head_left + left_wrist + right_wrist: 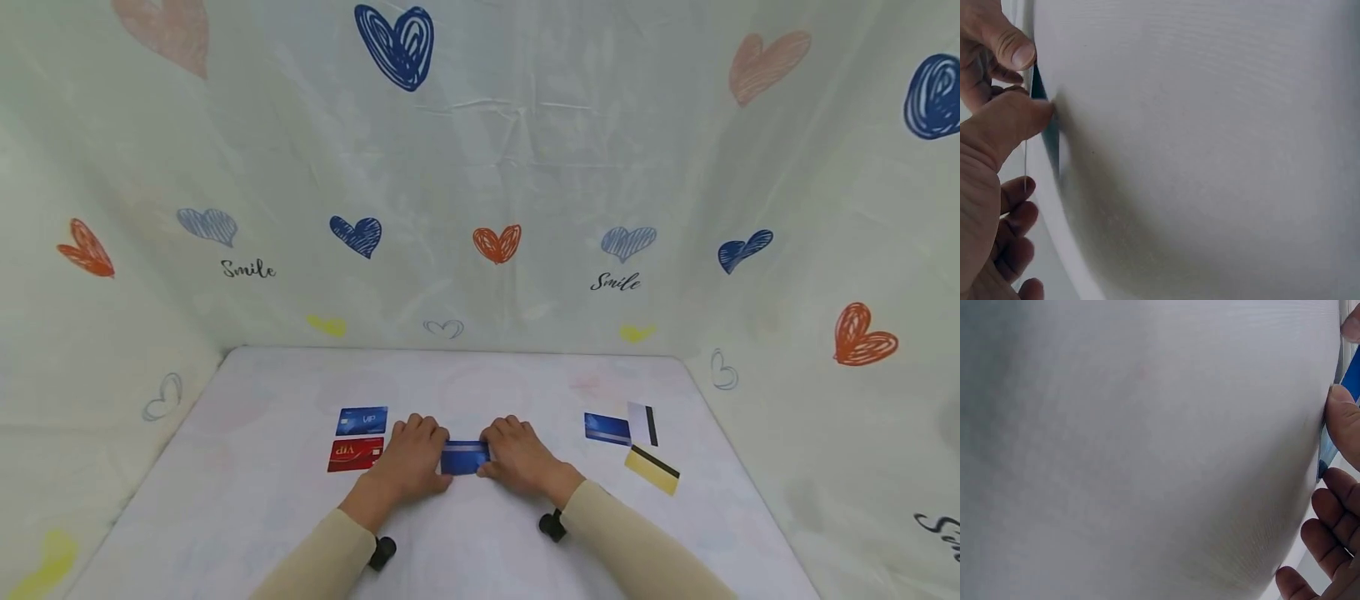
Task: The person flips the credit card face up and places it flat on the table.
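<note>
Between the two hands, in the head view, lies a blue bank-style card with a pale stripe near its far edge. My left hand holds its left end, thumb at the near corner and bent fingers at the far one. The right end is held the same way by my right hand. From the left wrist, the left thumb overlaps a narrow bluish strip of the card. In the right wrist view the right thumb lies across the card. Both card ends are partly hidden by fingers.
Left of the hands lie a blue VIP card and a red VIP card, close together. To the right are another blue card, a whitish card with a black stripe and a yellow card. Heart-printed cloth surrounds the white table.
</note>
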The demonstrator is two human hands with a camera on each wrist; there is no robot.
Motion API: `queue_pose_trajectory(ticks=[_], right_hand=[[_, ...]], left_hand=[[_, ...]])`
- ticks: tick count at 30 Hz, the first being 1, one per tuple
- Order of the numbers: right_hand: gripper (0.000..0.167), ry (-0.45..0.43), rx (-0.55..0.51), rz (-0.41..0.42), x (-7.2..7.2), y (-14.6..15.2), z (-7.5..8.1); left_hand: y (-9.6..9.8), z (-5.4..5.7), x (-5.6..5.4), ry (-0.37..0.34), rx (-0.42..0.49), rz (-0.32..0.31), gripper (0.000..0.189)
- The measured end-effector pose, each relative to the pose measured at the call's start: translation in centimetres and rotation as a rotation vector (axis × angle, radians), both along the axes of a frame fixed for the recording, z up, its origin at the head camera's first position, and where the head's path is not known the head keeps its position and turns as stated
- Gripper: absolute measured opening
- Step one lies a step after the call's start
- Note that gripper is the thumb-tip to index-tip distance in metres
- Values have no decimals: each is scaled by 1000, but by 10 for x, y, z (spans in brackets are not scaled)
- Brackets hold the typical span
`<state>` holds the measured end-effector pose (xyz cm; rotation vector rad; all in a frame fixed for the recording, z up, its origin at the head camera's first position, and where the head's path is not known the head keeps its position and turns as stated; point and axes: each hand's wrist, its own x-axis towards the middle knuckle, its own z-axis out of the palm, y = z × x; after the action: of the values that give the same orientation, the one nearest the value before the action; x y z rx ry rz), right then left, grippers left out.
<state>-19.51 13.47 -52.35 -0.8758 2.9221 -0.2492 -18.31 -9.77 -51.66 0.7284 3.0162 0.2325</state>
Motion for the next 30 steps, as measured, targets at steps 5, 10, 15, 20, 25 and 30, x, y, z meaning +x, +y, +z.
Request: queue_pose_trajectory(ticks=[5,10,15,20,25,30], right_hand=[[53,16,9,-1,1,2,2],[57,62,1,-6,3,5,2],[59,100,-34,-1,4,7,1],[57,112,-77,7,4,8,0],[53,90,-191,42,5,6,-1],[50,4,-337,28,6,0,-1]], left_hand=[[0,4,1,19,8,2,71],[2,8,1,54,28,3,69],[5,15,2,79,49,6,67],[13,29,6,89,115,-19,67],[19,38,9,74,189,-48,65],[20,41,8,36,236,-30,70]])
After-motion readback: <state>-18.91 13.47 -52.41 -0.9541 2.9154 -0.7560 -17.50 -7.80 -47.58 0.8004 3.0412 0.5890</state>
